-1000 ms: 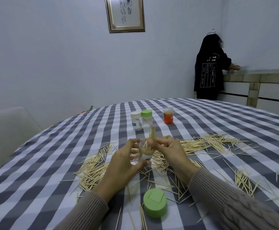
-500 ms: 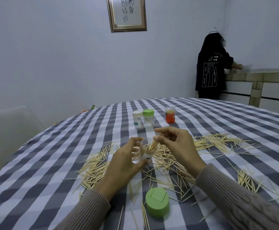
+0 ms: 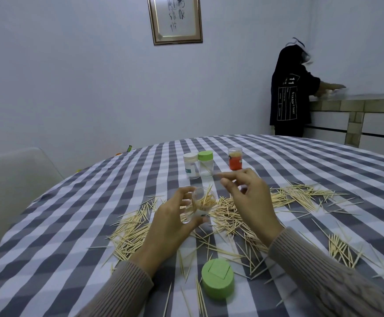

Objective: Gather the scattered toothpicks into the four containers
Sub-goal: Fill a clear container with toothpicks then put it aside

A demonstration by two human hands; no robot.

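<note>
One head-worn wide-angle view — looking forward and down, close over the checked table (image 3: pixel 76 216).

green lid (image 3: pixel 218 281) blocks near edge, jars (image 3: pixel 205 167) prob. beyond

Wood, clear plastic, woven cloth
Matt pale wooden toothpicks (image 3: pixel 229 216); glossy clear plastic container (image 3: pixel 201 203); matt green plastic lid (image 3: pixel 218 279); checked cloth tablecloth (image 3: pixel 72 225).

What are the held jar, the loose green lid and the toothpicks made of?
Jar: clear, glossy, likely plastic, since the toothpicks inside show through the wall; glass can't be excluded. Green lid: opaque, matte, uniform colour, a moulded square recess on top, probably plastic. Toothpicks: pale tan, dull, thin pointed sticks, looks like wood or bamboo.
</note>
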